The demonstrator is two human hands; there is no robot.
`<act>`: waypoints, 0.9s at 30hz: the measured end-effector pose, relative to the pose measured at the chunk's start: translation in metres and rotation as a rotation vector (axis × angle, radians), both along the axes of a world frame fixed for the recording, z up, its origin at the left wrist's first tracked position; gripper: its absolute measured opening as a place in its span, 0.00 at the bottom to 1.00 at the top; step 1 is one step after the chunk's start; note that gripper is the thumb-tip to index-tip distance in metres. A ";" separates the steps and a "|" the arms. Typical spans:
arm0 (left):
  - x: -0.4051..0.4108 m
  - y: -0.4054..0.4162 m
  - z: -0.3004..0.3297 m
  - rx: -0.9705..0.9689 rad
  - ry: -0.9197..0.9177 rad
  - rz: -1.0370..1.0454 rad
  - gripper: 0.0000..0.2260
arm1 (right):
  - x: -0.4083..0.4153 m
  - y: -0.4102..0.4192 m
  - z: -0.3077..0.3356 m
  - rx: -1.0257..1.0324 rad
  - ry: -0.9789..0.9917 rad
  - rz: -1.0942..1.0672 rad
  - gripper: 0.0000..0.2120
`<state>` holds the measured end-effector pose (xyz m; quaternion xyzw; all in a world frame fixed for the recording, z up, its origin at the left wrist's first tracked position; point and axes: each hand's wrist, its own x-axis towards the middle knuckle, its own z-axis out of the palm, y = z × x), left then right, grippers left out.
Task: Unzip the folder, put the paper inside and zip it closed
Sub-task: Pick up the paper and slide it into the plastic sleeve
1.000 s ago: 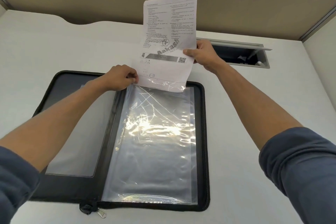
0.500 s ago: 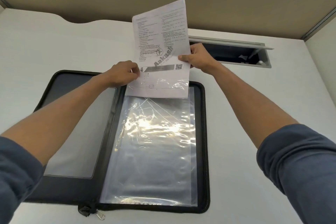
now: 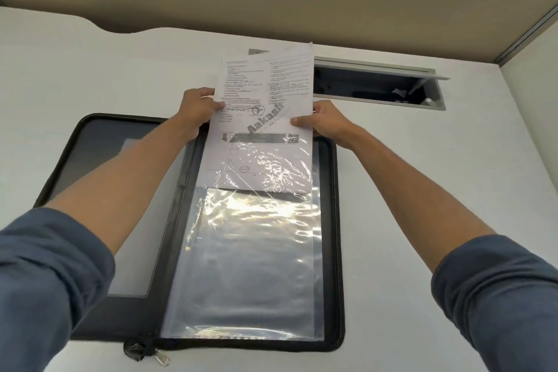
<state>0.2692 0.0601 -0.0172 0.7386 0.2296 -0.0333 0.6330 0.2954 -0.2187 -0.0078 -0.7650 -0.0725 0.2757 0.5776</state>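
The paper (image 3: 259, 118) has slid deeper into the plastic sleeve (image 3: 250, 266); your left hand (image 3: 196, 112) and right hand (image 3: 324, 122) pinch its edges, and uneven pushing could buckle it.

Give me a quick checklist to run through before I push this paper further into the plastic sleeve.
1. Folder lies open flat on the desk: ok.
2. Paper bottom edge is inside the plastic sleeve: ok.
3. Left hand and right hand hold opposite side edges: ok.
4. Paper sits square to the sleeve: ok, slight tilt.
5. Paper fully inserted: not ok, most is outside.
6. Zipper pull clear of the sleeve: ok.
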 end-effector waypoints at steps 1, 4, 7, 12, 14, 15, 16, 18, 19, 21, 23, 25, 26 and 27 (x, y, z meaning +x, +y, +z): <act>-0.001 0.000 -0.001 0.007 -0.010 0.002 0.13 | -0.001 -0.001 -0.001 0.003 0.002 -0.031 0.11; -0.006 -0.002 -0.002 0.050 -0.053 0.006 0.14 | -0.003 -0.002 -0.003 0.021 -0.015 -0.171 0.10; -0.012 -0.003 -0.003 0.080 -0.088 0.024 0.12 | -0.006 -0.003 -0.006 -0.015 -0.035 -0.231 0.10; -0.020 0.000 -0.009 0.108 -0.059 -0.008 0.11 | -0.015 -0.010 -0.004 -0.093 -0.078 -0.144 0.12; -0.017 0.000 -0.007 0.092 -0.023 -0.018 0.10 | -0.019 -0.014 -0.003 -0.092 -0.079 -0.084 0.13; -0.015 0.000 -0.006 0.069 -0.010 -0.024 0.07 | -0.021 -0.015 -0.003 -0.095 -0.076 -0.052 0.14; -0.012 0.000 -0.005 0.035 -0.008 -0.023 0.05 | -0.022 -0.016 -0.003 -0.102 -0.074 -0.022 0.14; -0.005 0.000 -0.001 -0.027 -0.023 -0.014 0.02 | -0.025 -0.017 -0.003 -0.110 -0.071 0.023 0.14; 0.000 0.000 0.001 -0.046 -0.033 -0.011 0.05 | -0.025 -0.017 -0.003 -0.110 -0.067 0.034 0.14; 0.008 -0.001 0.005 -0.060 -0.047 0.001 0.12 | -0.024 -0.017 -0.002 -0.111 -0.058 0.025 0.14; 0.013 -0.003 0.006 -0.033 -0.049 0.002 0.19 | -0.021 -0.015 -0.003 -0.122 -0.073 -0.020 0.14; 0.014 -0.005 0.006 0.011 -0.041 -0.010 0.23 | -0.016 -0.011 -0.005 -0.141 -0.104 -0.107 0.17; 0.013 -0.005 0.006 0.028 -0.038 -0.018 0.24 | -0.013 -0.009 -0.006 -0.136 -0.114 -0.154 0.17; 0.013 -0.006 0.005 0.044 -0.035 -0.029 0.25 | -0.010 -0.007 -0.007 -0.118 -0.117 -0.196 0.18</act>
